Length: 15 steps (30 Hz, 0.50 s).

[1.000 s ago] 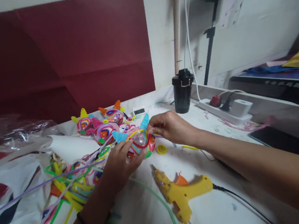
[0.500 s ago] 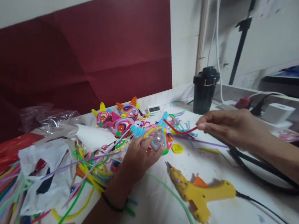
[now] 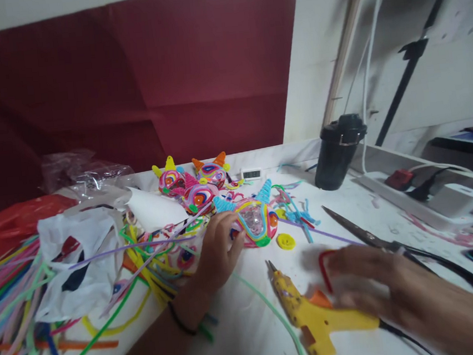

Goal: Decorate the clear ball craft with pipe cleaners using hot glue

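Observation:
A colourful horned mask [image 3: 252, 223], covered in pipe cleaners with two light-blue horns, stands on the white table. My left hand [image 3: 219, 251] grips its left side, fingers curled round the edge. My right hand [image 3: 376, 281], smeared by motion, is over the handle of a yellow glue gun [image 3: 302, 310]. From its fingers sticks a short bent red pipe cleaner [image 3: 324, 269]; whether the hand touches the gun I cannot tell. Between mask and gun lies a yellow pipe-cleaner coil [image 3: 285, 241]. Black-handled scissors [image 3: 350, 228] lie behind my right hand.
Several finished horned masks [image 3: 199, 197] sit at the back beside a small digital clock [image 3: 252, 174]. Loose pipe cleaners [image 3: 11, 294] and a white mask [image 3: 75, 265] cover the left side. A black cup [image 3: 340, 151] and a power strip [image 3: 421, 204] stand right.
My right hand has moved down from beside the mask to the glue gun, carrying the red pipe cleaner. The scissors' blades now show. My left hand stays at the mask, with less of it covered.

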Each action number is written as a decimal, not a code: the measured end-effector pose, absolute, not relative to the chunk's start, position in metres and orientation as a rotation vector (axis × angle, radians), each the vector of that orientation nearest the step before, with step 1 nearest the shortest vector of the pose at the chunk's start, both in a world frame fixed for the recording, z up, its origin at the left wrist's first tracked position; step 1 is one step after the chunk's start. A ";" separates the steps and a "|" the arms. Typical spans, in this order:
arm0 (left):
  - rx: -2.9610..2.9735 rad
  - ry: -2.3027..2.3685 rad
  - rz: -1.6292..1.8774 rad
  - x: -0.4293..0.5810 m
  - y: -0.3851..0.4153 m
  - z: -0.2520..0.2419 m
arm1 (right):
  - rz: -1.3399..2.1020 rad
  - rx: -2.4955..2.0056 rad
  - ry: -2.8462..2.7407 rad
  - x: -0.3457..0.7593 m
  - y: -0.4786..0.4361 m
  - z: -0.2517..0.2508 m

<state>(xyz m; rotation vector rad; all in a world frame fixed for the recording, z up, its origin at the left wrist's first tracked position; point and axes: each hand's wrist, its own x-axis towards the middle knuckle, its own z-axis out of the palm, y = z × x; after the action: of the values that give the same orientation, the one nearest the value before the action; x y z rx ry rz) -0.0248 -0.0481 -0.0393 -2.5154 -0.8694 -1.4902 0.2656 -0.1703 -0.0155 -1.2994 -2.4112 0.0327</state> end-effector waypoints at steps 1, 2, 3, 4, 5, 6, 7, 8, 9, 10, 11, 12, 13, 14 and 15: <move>-2.505 -0.922 -1.526 -0.023 -0.049 -0.038 | 0.022 -1.226 -2.495 0.262 -0.177 -0.017; -2.492 -0.970 -1.560 -0.021 -0.050 -0.037 | -0.017 -1.188 -2.529 0.258 -0.182 -0.020; -2.481 -1.011 -1.591 -0.019 -0.051 -0.036 | -0.064 -1.162 -2.555 0.255 -0.186 -0.022; -2.474 -1.044 -1.619 -0.018 -0.052 -0.034 | -0.107 -1.150 -2.576 0.252 -0.188 -0.025; -2.472 -1.070 -1.639 -0.016 -0.052 -0.033 | -0.158 -1.142 -2.578 0.249 -0.189 -0.027; -2.473 -1.094 -1.657 -0.015 -0.052 -0.032 | -0.212 -1.131 -2.577 0.245 -0.189 -0.028; -2.472 -1.118 -1.671 -0.014 -0.053 -0.031 | -0.263 -1.119 -2.568 0.242 -0.188 -0.027; -2.467 -1.142 -1.687 -0.014 -0.053 -0.031 | -0.314 -1.102 -2.551 0.238 -0.188 -0.026; -2.458 -1.166 -1.707 -0.013 -0.053 -0.031 | -0.357 -1.088 -2.538 0.235 -0.188 -0.025; -2.446 -1.189 -1.732 -0.013 -0.053 -0.031 | -0.397 -1.077 -2.529 0.231 -0.188 -0.022; -2.431 -1.215 -1.764 -0.012 -0.053 -0.031 | -0.437 -1.068 -2.524 0.228 -0.189 -0.021; -2.418 -1.251 -1.806 -0.012 -0.053 -0.031 | -0.474 -1.058 -2.528 0.225 -0.190 -0.019; -2.407 -1.295 -1.854 -0.011 -0.052 -0.032 | -0.509 -1.048 -2.534 0.223 -0.191 -0.019; -2.396 -1.342 -1.903 -0.011 -0.051 -0.033 | -0.546 -1.041 -2.539 0.221 -0.192 -0.020; -2.385 -1.387 -1.946 -0.010 -0.050 -0.034 | -0.579 -1.036 -2.543 0.220 -0.192 -0.022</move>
<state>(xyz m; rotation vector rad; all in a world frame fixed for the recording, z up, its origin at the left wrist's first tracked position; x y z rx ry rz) -0.0104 -0.0505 -0.0341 -2.3847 -1.3870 -1.9458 0.2205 -0.1924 -0.0216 -1.0355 -2.5429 -0.5786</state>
